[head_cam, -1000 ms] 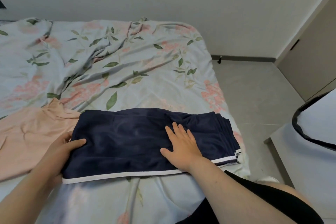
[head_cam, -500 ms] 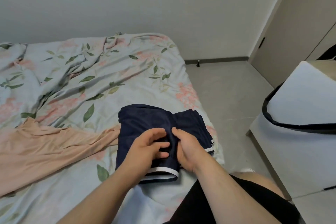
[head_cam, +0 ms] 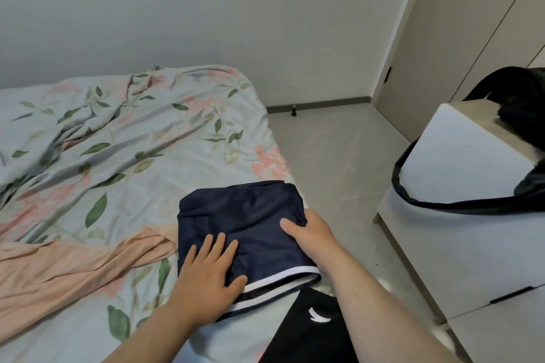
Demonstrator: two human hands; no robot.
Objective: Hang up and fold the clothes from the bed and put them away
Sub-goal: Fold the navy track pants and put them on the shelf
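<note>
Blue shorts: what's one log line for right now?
shorts: folded, on bed edge | left hand: flat on top | right hand: grips right side | peach cloth: unfolded, left of shorts

One wide-angle view, from the person's head, faces forward and down along both forearms. It sits close over the near corner of the bed (head_cam: 141,156), so the left hand (head_cam: 206,277), right hand (head_cam: 309,233) and shorts (head_cam: 244,215) fill the lower middle. Its spread takes in the wall (head_cam: 206,9) beyond, and the floor (head_cam: 333,156) and a cabinet (head_cam: 460,244) to the right.
</note>
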